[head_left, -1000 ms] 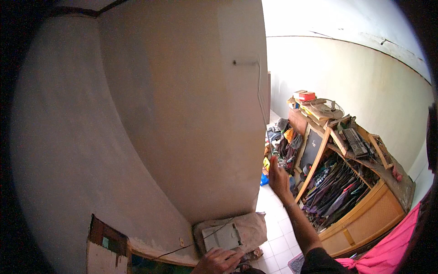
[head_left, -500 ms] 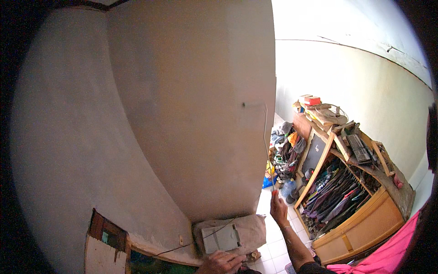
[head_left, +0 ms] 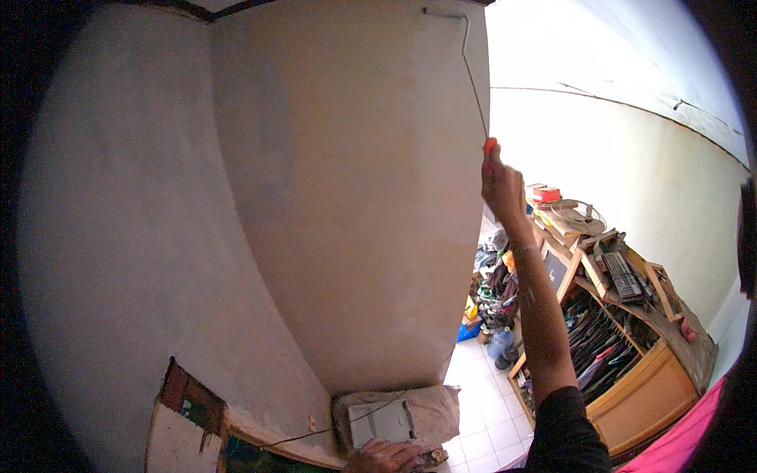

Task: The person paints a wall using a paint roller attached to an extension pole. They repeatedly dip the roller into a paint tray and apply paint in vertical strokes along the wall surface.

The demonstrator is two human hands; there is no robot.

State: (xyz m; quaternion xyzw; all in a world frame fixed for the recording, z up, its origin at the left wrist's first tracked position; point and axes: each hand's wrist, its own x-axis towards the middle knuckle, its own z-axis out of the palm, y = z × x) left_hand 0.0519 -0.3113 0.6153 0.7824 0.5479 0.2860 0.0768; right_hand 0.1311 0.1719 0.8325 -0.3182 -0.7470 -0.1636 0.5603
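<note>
Brownish cloth (head_left: 435,406): pale tray (head_left: 372,428) on it. Wardrobe top (head_left: 699,356): keyboard (head_left: 623,277), wood pieces (head_left: 663,292).

Right arm (head_left: 544,315) raised, nearly straight; right grip (head_left: 503,187) curled tight. Left grip (head_left: 383,456) low, back uppermost, partly out of view.

Metal-looking rod (head_left: 473,87), matt wall (head_left: 355,205)

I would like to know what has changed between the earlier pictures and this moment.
The right hand first dipped, then rose well above its earlier positions, carrying the paint roller up along the wall, close to its top edge. Nothing was visibly taken hold of or let go. The left hand stayed low, near the grey tray, which still lies on the covered bundle.
</note>
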